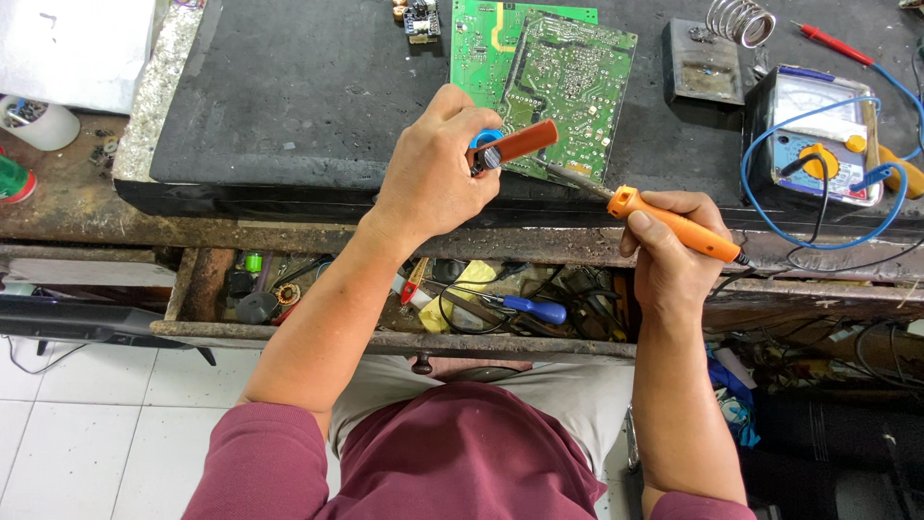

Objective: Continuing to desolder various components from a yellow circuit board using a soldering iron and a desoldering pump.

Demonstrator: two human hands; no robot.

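Note:
My left hand (435, 166) grips a red-brown desoldering pump (518, 143) with a blue end, held over the lower edge of a green circuit board (576, 82). My right hand (669, 252) holds an orange soldering iron (674, 223); its metal tip points up-left and reaches the board's lower edge, close beside the pump's nose. A second green board (486, 43) lies partly under the first. Both boards rest on a dark work mat (289, 87).
An analog multimeter (818, 135) with blue and black leads sits at right, beside a metal iron stand with a coil (717, 48). An open drawer (423, 294) full of tools and wires lies below the bench edge. A white cup (38, 120) stands far left.

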